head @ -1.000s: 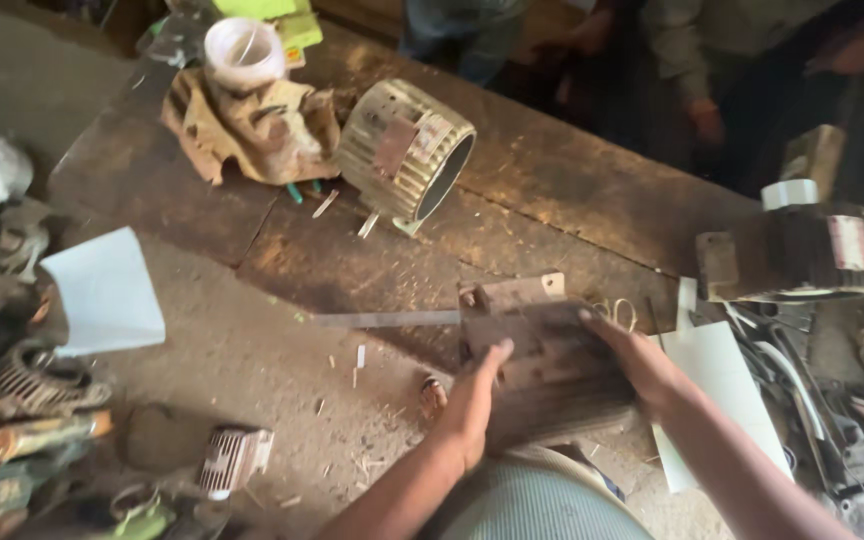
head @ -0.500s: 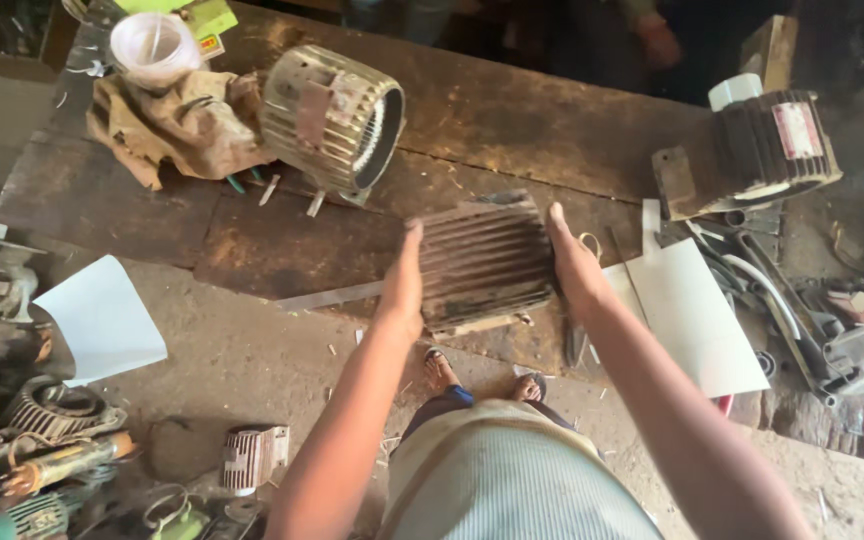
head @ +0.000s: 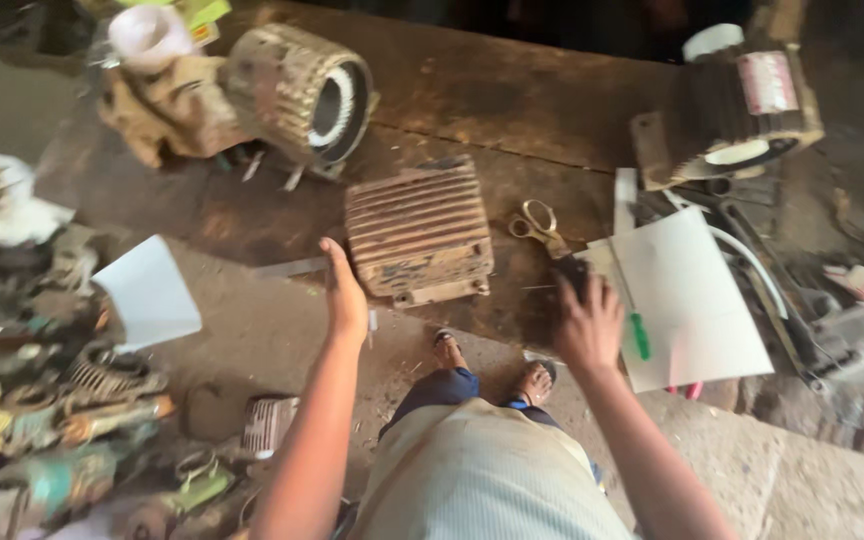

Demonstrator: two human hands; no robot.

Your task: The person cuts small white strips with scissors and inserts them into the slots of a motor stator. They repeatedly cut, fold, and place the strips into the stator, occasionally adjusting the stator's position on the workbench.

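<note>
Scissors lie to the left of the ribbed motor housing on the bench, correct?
Not quite. In the head view the scissors lie to the right of the ribbed motor housing on the bench, just above the right hand.

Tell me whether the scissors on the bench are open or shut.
Shut: the scissors lie flat with both handle loops side by side and the blades together.

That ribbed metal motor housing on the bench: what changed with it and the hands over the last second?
Both hands held the ribbed, rusty metal motor housing by its sides; now the right hand has let go and moved toward the scissors, while the left hand stays at its left edge. The white paper sheet stayed put.
</note>
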